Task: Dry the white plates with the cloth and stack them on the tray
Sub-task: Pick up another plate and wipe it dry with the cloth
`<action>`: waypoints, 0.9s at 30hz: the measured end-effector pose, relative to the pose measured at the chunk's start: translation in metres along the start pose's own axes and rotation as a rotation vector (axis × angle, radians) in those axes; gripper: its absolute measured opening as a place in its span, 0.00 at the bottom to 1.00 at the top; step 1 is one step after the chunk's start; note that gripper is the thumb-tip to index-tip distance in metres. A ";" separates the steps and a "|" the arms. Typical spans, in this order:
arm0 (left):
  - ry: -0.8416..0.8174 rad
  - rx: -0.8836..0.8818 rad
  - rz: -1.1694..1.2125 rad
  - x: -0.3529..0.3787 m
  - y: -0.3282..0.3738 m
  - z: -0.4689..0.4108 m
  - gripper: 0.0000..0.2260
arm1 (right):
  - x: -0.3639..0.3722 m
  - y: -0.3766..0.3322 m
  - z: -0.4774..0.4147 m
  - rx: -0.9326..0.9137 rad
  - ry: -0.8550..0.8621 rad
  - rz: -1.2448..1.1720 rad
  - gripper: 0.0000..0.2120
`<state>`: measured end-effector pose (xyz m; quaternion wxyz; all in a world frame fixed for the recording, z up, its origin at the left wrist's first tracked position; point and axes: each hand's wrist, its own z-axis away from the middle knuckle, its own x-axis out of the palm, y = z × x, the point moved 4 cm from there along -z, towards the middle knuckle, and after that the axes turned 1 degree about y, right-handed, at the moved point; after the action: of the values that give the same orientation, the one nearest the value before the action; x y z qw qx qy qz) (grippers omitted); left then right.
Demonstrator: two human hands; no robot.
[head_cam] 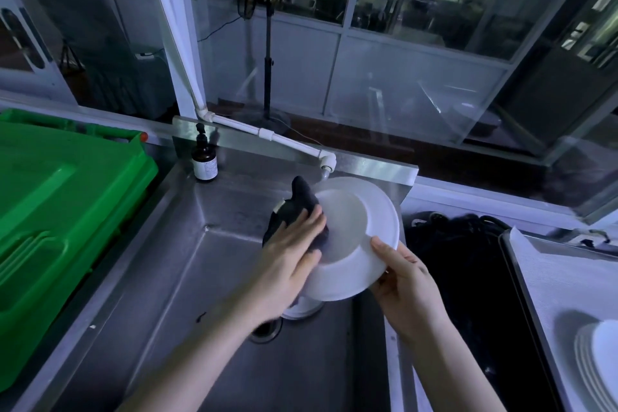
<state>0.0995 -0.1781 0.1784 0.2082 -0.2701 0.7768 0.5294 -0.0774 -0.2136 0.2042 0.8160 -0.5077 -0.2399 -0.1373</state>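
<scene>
A white plate (357,231) is held tilted above the steel sink (187,278). My right hand (406,281) grips its lower right rim, thumb on top. My left hand (291,254) presses a dark cloth (301,207) against the plate's left side, fingers spread over the cloth. More white plates (302,309) sit in the sink below, mostly hidden by the held plate. At the far right a stack of white plates (598,358) lies on a tray (521,278) lined with white mesh.
A white tap (326,164) ends just behind the plate. A brown pump bottle (204,160) stands on the sink's back ledge. A green plastic crate (50,211) fills the left. A black mass (468,261) lies between sink and tray.
</scene>
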 end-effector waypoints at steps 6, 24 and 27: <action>-0.044 0.060 0.001 0.010 0.033 -0.008 0.24 | 0.007 0.023 0.001 0.071 -0.037 0.036 0.15; 0.065 0.015 -0.105 0.026 0.019 -0.017 0.26 | -0.011 0.012 0.009 0.005 -0.068 0.148 0.15; 0.184 -0.077 -0.118 0.023 -0.001 -0.016 0.23 | -0.019 0.003 0.017 -0.032 -0.081 0.187 0.14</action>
<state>0.0820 -0.1981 0.1696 0.1562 -0.3708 0.7545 0.5186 -0.0960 -0.1975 0.1980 0.8066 -0.5459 -0.2222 -0.0439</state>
